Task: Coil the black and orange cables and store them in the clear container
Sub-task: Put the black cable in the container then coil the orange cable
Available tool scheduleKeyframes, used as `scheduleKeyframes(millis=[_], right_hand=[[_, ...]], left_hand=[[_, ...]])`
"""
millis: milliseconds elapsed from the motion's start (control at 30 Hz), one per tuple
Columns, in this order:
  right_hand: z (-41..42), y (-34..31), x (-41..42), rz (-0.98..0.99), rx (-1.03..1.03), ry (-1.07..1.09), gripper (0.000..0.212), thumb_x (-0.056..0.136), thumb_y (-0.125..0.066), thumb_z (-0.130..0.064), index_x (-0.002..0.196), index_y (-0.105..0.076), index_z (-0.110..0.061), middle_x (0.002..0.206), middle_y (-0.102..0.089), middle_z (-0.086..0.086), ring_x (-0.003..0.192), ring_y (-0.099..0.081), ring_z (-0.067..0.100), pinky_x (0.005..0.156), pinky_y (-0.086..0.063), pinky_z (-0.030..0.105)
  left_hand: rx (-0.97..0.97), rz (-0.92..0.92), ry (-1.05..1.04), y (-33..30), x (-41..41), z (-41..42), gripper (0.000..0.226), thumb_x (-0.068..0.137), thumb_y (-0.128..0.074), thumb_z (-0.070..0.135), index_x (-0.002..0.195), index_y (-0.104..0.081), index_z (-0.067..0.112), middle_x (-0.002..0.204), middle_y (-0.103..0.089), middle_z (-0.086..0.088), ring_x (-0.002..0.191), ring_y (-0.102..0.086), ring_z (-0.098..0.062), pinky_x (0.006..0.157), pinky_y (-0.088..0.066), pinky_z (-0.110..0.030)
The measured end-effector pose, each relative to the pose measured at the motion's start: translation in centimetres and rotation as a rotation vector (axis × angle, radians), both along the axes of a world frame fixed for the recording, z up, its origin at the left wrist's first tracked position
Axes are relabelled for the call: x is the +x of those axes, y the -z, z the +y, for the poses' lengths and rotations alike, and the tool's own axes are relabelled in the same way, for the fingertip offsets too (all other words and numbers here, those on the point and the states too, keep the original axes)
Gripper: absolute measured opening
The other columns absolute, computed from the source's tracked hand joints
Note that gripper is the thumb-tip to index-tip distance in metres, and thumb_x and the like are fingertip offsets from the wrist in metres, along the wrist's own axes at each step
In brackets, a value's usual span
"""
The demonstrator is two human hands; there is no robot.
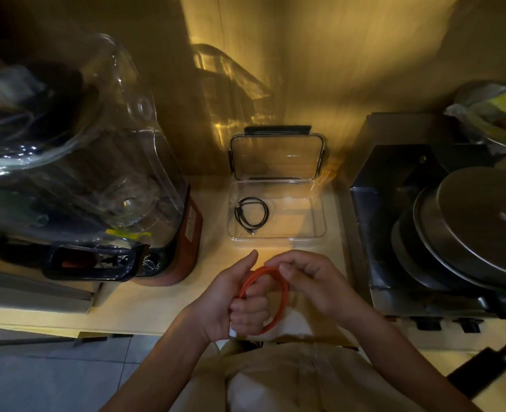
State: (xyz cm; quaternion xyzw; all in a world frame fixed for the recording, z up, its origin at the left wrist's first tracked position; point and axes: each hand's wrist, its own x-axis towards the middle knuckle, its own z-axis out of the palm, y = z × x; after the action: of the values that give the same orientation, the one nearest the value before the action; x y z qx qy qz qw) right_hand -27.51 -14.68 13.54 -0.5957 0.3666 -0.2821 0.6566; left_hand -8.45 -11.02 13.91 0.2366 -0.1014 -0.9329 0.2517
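The orange cable [280,295] is wound in a loop between my two hands, just above the counter's front edge. My left hand [233,298] is closed around the loop's left side, with a white plug end poking out below its fingers. My right hand [311,281] pinches the top right of the loop. Behind them the clear container [320,230] sits open on the counter, its lid [277,157] leaning upright against the wall. The black cable [251,215] lies coiled in the container's left half.
A large blender [97,173] with a clear cover and red base fills the counter on the left. On the right stands a dark metal appliance [394,233] with stacked round pans [477,227] on top. Pale countertop [156,304] lies between them.
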Motion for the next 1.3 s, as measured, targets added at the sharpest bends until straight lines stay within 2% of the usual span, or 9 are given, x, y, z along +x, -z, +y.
scheduleKeyframes(millis=[133,267,400,500,600,867,1000,1133,1300], right_hand=[[0.3,-0.1,0.4,-0.062,0.108,0.058,0.026,0.093,-0.053,-0.022,0.11,-0.068,-0.009,0.085,-0.068,0.021,0.072,-0.065,0.024,0.065,-0.056,0.028],[0.1,0.2,0.4,-0.049,0.188,0.123,0.021,0.098,-0.051,-0.011,0.11,-0.069,-0.011,0.079,-0.068,0.002,0.064,-0.059,0.023,0.059,-0.055,0.032],[0.0,0.8,0.0,-0.072,0.302,0.187,0.021,0.098,-0.052,-0.012,0.109,-0.069,-0.013,0.079,-0.067,0.002,0.061,-0.057,0.015,0.056,-0.053,0.03],[-0.2,1.2,-0.1,-0.135,0.423,0.256,0.02,0.099,-0.051,-0.012,0.106,-0.07,-0.012,0.079,-0.066,0.006,0.059,-0.054,0.013,0.054,-0.049,0.028],[-0.5,1.6,-0.2,-0.214,0.532,0.318,0.019,0.099,-0.05,-0.011,0.105,-0.069,-0.008,0.078,-0.066,0.007,0.059,-0.052,0.012,0.056,-0.047,0.027],[-1.2,1.6,0.2,-0.25,0.655,0.446,0.019,0.102,-0.044,-0.01,0.11,-0.06,-0.003,0.074,-0.06,0.006,0.059,-0.045,0.012,0.056,-0.042,0.026],[-1.6,1.5,0.2,-0.26,0.697,0.466,0.021,0.103,-0.042,-0.012,0.112,-0.058,-0.003,0.076,-0.057,0.008,0.06,-0.044,0.014,0.06,-0.039,0.029],[-2.1,1.6,0.2,-0.236,0.689,0.444,0.025,0.104,-0.04,-0.013,0.115,-0.06,-0.004,0.076,-0.059,0.009,0.062,-0.051,0.015,0.058,-0.046,0.029],[-3.3,2.0,-0.4,-0.132,0.559,0.328,0.027,0.103,-0.044,-0.01,0.12,-0.064,-0.006,0.085,-0.065,0.014,0.079,-0.063,0.027,0.075,-0.057,0.039]], left_hand=[[0.051,-0.011,-0.094,0.1,0.1,0.0,0.058,0.098,-0.029,0.053,0.058,-0.045,0.015,0.037,-0.025,0.004,0.034,-0.018,-0.01,0.033,-0.016,-0.018],[0.035,-0.174,-0.251,0.5,0.3,-0.2,0.043,0.096,-0.04,0.04,0.065,-0.052,0.014,0.04,-0.03,0.007,0.039,-0.018,-0.009,0.036,-0.02,-0.02],[-0.014,-0.32,-0.332,1.0,0.5,-0.1,0.034,0.096,-0.044,0.031,0.085,-0.066,0.007,0.05,-0.029,0.006,0.045,-0.03,-0.009,0.045,-0.027,-0.022],[-0.021,-0.382,-0.346,1.3,0.5,0.0,0.03,0.095,-0.048,0.026,0.103,-0.066,0.003,0.06,-0.036,0.002,0.055,-0.043,-0.013,0.06,-0.041,-0.028],[-0.075,-0.458,-0.33,1.6,0.5,0.2,0.033,0.099,-0.048,0.025,0.118,-0.062,0.002,0.07,-0.047,-0.002,0.066,-0.055,-0.018,0.081,-0.041,-0.041],[-0.127,-0.609,-0.347,1.9,-0.4,0.5,0.037,0.105,-0.037,0.028,0.12,-0.06,0.002,0.08,-0.056,-0.005,0.078,-0.058,-0.021,0.101,-0.043,-0.055],[-0.148,-0.655,-0.385,2.4,-0.6,-0.2,0.038,0.106,-0.035,0.026,0.118,-0.06,0.0,0.077,-0.056,-0.003,0.073,-0.057,-0.017,0.09,-0.048,-0.049],[-0.203,-0.688,-0.446,3.1,-0.4,-1.2,0.038,0.105,-0.037,0.025,0.118,-0.061,-0.001,0.074,-0.052,-0.001,0.065,-0.052,-0.012,0.078,-0.05,-0.037],[-0.202,-0.676,-0.529,3.4,-0.3,-3.1,0.036,0.105,-0.035,0.022,0.114,-0.062,-0.001,0.072,-0.044,-0.001,0.061,-0.04,-0.013,0.064,-0.041,-0.029]])
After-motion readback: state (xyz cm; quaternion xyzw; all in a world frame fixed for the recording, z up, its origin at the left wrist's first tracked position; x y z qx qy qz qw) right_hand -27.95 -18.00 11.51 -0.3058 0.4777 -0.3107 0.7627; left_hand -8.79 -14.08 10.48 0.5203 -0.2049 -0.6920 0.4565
